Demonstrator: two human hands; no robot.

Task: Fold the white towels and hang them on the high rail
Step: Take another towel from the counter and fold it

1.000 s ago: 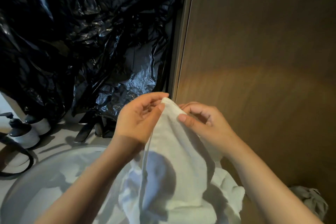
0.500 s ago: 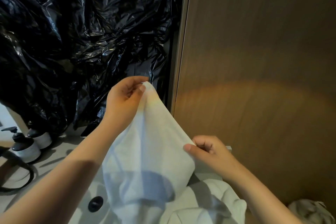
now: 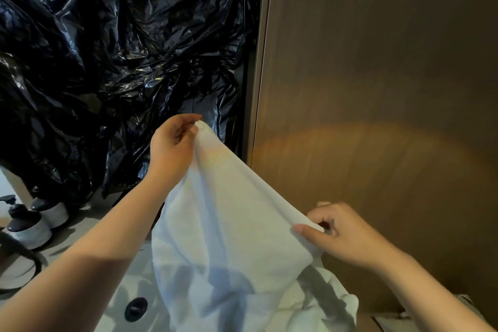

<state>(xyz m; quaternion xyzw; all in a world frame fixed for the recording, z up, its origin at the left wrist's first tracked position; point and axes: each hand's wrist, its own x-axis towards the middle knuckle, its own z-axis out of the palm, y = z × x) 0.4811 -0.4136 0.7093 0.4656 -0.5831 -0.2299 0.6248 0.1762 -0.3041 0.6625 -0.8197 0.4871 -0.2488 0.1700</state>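
Observation:
A white towel [image 3: 231, 224] hangs stretched between my two hands above a white basin. My left hand [image 3: 172, 143] pinches its upper corner, raised in front of the black plastic sheeting. My right hand [image 3: 339, 232] pinches the towel's edge lower down and to the right, near the wooden panel. The towel's lower part drapes down onto more white towel fabric [image 3: 318, 304] bunched at the basin's right side. No rail is in view.
A white basin [image 3: 121, 291] with a dark drain hole [image 3: 136, 308] lies below the towel. Two dark pump bottles [image 3: 28, 226] stand on the counter at left. Crinkled black plastic [image 3: 107, 48] covers the wall ahead; a brown wooden panel [image 3: 377, 89] fills the right.
My hands, close together at the towel's top a second ago, have spread apart. The left rose up and left, the right slid down and right along the edge, stretching the towel out.

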